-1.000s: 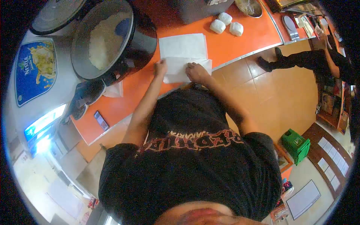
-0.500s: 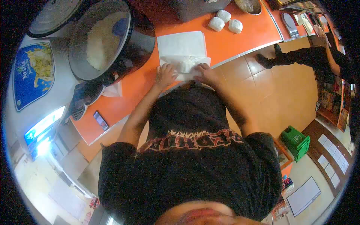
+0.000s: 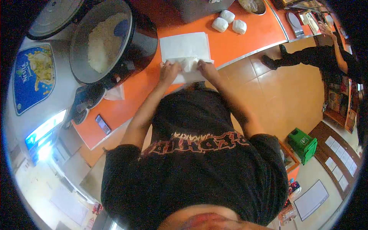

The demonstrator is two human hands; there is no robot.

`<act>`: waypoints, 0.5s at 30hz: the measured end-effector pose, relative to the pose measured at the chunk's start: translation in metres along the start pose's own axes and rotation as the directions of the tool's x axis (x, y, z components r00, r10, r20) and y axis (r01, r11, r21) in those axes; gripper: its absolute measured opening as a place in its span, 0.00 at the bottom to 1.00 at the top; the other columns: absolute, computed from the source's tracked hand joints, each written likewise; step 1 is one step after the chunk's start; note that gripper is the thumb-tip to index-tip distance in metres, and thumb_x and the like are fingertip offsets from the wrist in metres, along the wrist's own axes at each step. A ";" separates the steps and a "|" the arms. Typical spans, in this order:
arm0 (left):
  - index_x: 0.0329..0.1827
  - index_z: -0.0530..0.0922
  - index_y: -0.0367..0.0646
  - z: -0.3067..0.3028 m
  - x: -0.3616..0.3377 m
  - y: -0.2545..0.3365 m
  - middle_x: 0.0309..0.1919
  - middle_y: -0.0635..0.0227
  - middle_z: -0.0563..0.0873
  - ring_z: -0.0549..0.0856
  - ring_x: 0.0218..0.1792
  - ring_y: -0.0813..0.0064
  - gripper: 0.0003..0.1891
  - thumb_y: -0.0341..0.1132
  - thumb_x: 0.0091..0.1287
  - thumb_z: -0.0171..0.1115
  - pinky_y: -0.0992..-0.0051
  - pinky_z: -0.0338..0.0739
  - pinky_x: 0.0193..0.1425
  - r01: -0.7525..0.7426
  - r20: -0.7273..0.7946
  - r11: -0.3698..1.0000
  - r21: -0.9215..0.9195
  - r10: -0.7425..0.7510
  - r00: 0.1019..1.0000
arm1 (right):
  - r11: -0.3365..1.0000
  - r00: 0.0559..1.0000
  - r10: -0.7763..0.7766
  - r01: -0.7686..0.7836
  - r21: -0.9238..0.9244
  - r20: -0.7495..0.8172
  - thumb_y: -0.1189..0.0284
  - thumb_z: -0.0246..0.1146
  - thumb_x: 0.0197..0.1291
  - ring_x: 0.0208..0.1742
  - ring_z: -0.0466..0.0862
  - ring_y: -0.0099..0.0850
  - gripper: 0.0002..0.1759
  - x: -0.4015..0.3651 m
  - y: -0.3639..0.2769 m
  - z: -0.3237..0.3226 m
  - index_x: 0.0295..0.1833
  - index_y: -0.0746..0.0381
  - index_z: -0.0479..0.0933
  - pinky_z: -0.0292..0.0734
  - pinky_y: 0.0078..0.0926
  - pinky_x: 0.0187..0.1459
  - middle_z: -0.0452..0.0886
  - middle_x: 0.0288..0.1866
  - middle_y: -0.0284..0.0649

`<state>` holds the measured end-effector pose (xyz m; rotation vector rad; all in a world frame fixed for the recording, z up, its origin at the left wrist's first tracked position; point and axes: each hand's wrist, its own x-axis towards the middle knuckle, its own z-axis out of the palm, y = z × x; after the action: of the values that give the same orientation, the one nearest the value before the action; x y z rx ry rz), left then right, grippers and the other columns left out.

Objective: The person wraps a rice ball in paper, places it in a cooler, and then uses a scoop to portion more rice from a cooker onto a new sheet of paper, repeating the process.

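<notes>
White paper sheets lie on the orange counter in front of me. A whitish bundle rests on their near part, between my hands, with paper around it. My left hand is closed at the bundle's left side, its fingers pinching the paper. On the right side my right hand is closed too, fingertips on the paper edge beside the bundle. Further back on the counter sit three white wrapped packets.
A large pot of rice stands at the left, near a phone. A bowl and a scale are at the back right. Another person's legs show at the right, beyond the counter edge. A green bin stands on the floor.
Both my hands have moved slightly forward, and their fingers have closed in around the paper. The near paper flap has shifted, showing the bundle more clearly. The other person's hand has moved slightly.
</notes>
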<state>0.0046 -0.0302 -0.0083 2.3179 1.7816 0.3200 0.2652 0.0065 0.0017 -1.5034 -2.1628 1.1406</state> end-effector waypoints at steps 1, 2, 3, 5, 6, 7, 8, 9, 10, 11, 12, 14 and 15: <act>0.47 0.82 0.48 -0.009 0.007 0.010 0.35 0.68 0.88 0.81 0.50 0.64 0.18 0.46 0.59 0.71 0.55 0.66 0.52 0.071 -0.013 0.997 0.041 -0.070 0.997 | 0.999 0.999 0.001 0.000 0.034 -0.051 0.73 0.66 0.60 0.41 0.85 0.56 0.12 0.002 -0.007 -0.003 0.48 0.63 0.77 0.81 0.49 0.46 0.84 0.44 0.52; 0.49 0.81 0.48 -0.020 0.015 0.018 0.34 0.67 0.88 0.81 0.50 0.63 0.20 0.47 0.57 0.73 0.54 0.66 0.52 0.140 -0.030 0.987 0.080 -0.138 0.990 | 0.998 0.995 0.005 0.002 0.068 -0.105 0.72 0.68 0.59 0.42 0.85 0.54 0.14 0.006 -0.013 -0.007 0.50 0.62 0.77 0.81 0.49 0.47 0.84 0.44 0.51; 0.49 0.81 0.47 -0.024 0.021 0.020 0.33 0.66 0.88 0.81 0.49 0.62 0.21 0.46 0.56 0.74 0.54 0.66 0.52 0.119 -0.002 0.988 0.102 -0.119 0.993 | 0.995 0.988 0.011 0.005 0.101 -0.157 0.71 0.70 0.57 0.44 0.85 0.53 0.17 0.008 -0.016 -0.010 0.51 0.61 0.77 0.81 0.49 0.48 0.84 0.43 0.50; 0.51 0.79 0.46 -0.035 0.030 0.022 0.31 0.64 0.88 0.82 0.48 0.61 0.24 0.44 0.53 0.76 0.54 0.65 0.52 0.081 0.054 0.985 0.149 -0.090 0.994 | 0.985 0.961 -0.087 0.043 -0.166 -0.264 0.69 0.74 0.50 0.46 0.84 0.50 0.23 0.012 -0.024 -0.014 0.52 0.59 0.76 0.80 0.46 0.51 0.83 0.40 0.48; 0.48 0.80 0.46 -0.037 0.034 0.023 0.30 0.64 0.88 0.82 0.47 0.60 0.22 0.43 0.53 0.75 0.54 0.65 0.52 0.086 -0.091 0.987 0.137 -0.074 0.993 | 0.954 0.941 -0.146 0.052 -0.296 -0.306 0.68 0.77 0.47 0.47 0.84 0.49 0.26 0.015 -0.026 -0.015 0.53 0.58 0.76 0.79 0.45 0.52 0.83 0.39 0.47; 0.46 0.81 0.47 -0.038 0.037 0.026 0.29 0.65 0.87 0.82 0.46 0.60 0.20 0.42 0.52 0.75 0.55 0.65 0.52 0.088 -0.231 0.988 0.123 -0.058 0.971 | 0.937 0.925 -0.212 0.101 -0.335 -0.314 0.67 0.77 0.45 0.48 0.83 0.47 0.27 0.016 -0.027 -0.017 0.52 0.58 0.77 0.79 0.44 0.52 0.83 0.39 0.45; 0.44 0.81 0.47 -0.040 0.039 0.028 0.29 0.65 0.87 0.82 0.46 0.60 0.18 0.42 0.53 0.74 0.55 0.65 0.52 0.101 -0.233 0.989 0.112 -0.072 0.970 | 0.914 0.905 -0.278 0.147 -0.377 -0.321 0.65 0.78 0.43 0.49 0.83 0.46 0.27 0.018 -0.026 -0.023 0.51 0.57 0.77 0.78 0.42 0.52 0.82 0.39 0.43; 0.42 0.82 0.48 -0.039 0.040 0.028 0.29 0.65 0.87 0.82 0.45 0.60 0.16 0.41 0.53 0.74 0.55 0.65 0.52 0.113 -0.236 0.988 0.101 -0.086 0.968 | 0.887 0.880 -0.344 0.190 -0.420 -0.327 0.64 0.78 0.41 0.49 0.82 0.45 0.28 0.021 -0.020 -0.026 0.50 0.57 0.78 0.78 0.40 0.52 0.82 0.38 0.41; 0.39 0.82 0.48 -0.040 0.039 0.026 0.29 0.66 0.87 0.82 0.46 0.61 0.13 0.40 0.53 0.73 0.55 0.65 0.52 0.138 -0.097 0.986 0.096 -0.129 0.987 | 0.889 0.917 -0.312 0.189 -0.417 -0.250 0.64 0.77 0.42 0.48 0.82 0.44 0.25 0.023 -0.015 -0.026 0.48 0.57 0.79 0.77 0.40 0.51 0.82 0.38 0.40; 0.37 0.83 0.49 -0.041 0.038 0.023 0.30 0.67 0.87 0.82 0.46 0.61 0.11 0.40 0.53 0.72 0.55 0.65 0.52 0.164 0.044 0.982 0.096 -0.169 0.985 | 0.891 0.945 -0.278 0.188 -0.413 -0.171 0.65 0.75 0.44 0.47 0.83 0.43 0.22 0.023 -0.012 -0.024 0.46 0.56 0.79 0.77 0.40 0.49 0.81 0.38 0.38; 0.35 0.83 0.50 -0.034 0.035 0.017 0.31 0.68 0.87 0.82 0.46 0.62 0.09 0.40 0.54 0.71 0.56 0.65 0.52 0.139 0.008 0.986 0.093 -0.141 0.990 | 0.893 0.966 -0.243 0.186 -0.410 -0.091 0.65 0.74 0.45 0.45 0.83 0.41 0.19 0.025 -0.006 -0.022 0.45 0.56 0.80 0.76 0.40 0.48 0.81 0.38 0.36; 0.31 0.84 0.51 -0.012 0.027 0.005 0.34 0.70 0.88 0.82 0.46 0.64 0.06 0.39 0.55 0.70 0.56 0.65 0.52 0.092 -0.058 0.992 0.088 -0.087 0.994 | 0.852 0.933 -0.350 0.279 -0.444 -0.086 0.66 0.71 0.48 0.43 0.83 0.39 0.12 0.020 -0.003 -0.022 0.40 0.55 0.82 0.76 0.40 0.46 0.80 0.37 0.34; 0.31 0.84 0.51 -0.015 0.025 0.008 0.34 0.70 0.88 0.82 0.45 0.65 0.05 0.39 0.56 0.70 0.57 0.65 0.52 0.099 -0.082 0.992 0.081 -0.093 0.992 | 0.828 0.913 -0.400 0.323 -0.458 -0.079 0.67 0.69 0.50 0.42 0.83 0.38 0.08 0.015 -0.002 -0.020 0.38 0.54 0.82 0.75 0.41 0.45 0.80 0.36 0.33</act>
<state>0.0133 -0.0076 0.0098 2.2954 1.9734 0.3299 0.2701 0.0282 0.0131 -1.1953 -2.5423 0.3954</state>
